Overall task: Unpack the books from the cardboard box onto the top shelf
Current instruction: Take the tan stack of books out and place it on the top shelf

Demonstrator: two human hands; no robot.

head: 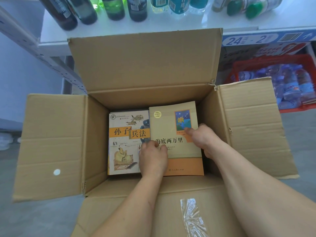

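An open cardboard box (58, 139) stands on the floor with its four flaps spread. Inside lie two books side by side: a white and orange illustrated book (125, 142) on the left and a tan book with an orange band (172, 132) on the right, which sits slightly raised. My left hand (153, 158) grips the tan book's left edge, fingers curled over it. My right hand (203, 139) holds its right edge, thumb on the cover. More books lie hidden beneath.
A white shelf (188, 23) just behind the box carries several bottles (116, 7). To the right, a red crate (266, 65) holds packed water bottles. Grey floor surrounds the box; a metal shelf upright (51, 62) runs at the left.
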